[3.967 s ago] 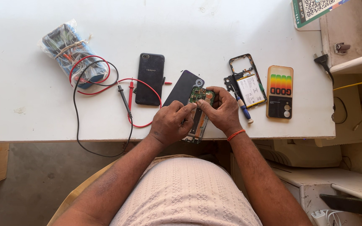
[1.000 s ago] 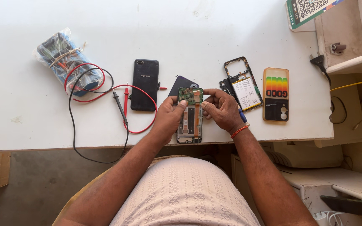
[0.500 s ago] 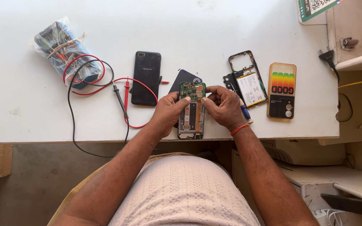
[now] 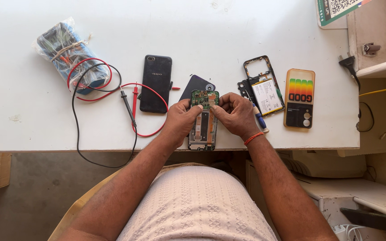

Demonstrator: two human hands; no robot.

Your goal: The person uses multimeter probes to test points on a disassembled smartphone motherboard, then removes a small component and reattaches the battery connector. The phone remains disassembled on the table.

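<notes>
Both hands a bit lower than before, white worktop (image 4: 246, 27) in sunlight, grey floor below, open phone (image 4: 203, 119) showing green board, at worktop's near edge, left hand (image 4: 180, 121) and right hand (image 4: 235, 115) fingers pinching its top.

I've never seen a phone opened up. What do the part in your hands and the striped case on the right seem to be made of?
The opened phone held by the left hand and right hand looks like a green circuit board with small metal parts in a dark, probably plastic frame. The striped case looks like glossy soft plastic or rubber, judging by its rounded edges.
</notes>
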